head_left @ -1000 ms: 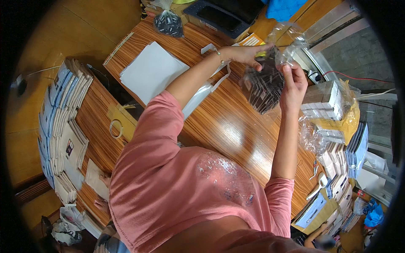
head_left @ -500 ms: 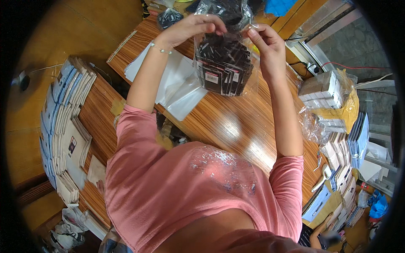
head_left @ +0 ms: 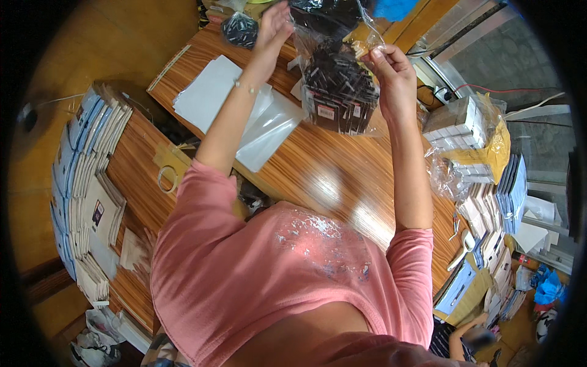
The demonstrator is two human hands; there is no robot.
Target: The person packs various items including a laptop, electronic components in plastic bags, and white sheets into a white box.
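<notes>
A clear plastic bag [head_left: 343, 74] filled with several black packs [head_left: 342, 114] stands at the far side of the table. Its top is gathered up loosely, and some packs bear pale labels. My right hand [head_left: 394, 70] pinches the bag's upper right edge between thumb and fingers. Beside the bag's upper left side, my left hand [head_left: 274, 29] is raised with its fingers stretched out, apparently holding nothing. White sheets and clear plastic sleeves [head_left: 260, 144] lie on the wooden table under my left forearm.
Stacked flat packages [head_left: 92, 183] line the left side. On the right are bundled white boxes [head_left: 455, 128] in plastic, more stacks [head_left: 510, 189] and a white-handled tool [head_left: 463, 248]. A roll of tape [head_left: 167, 178] lies left of my arm. Another person's arm [head_left: 458, 339] shows at lower right.
My left hand has moved from over the bag's opening to the left and farther away. My right hand keeps its pinch on the bag, which sits slightly farther right.
</notes>
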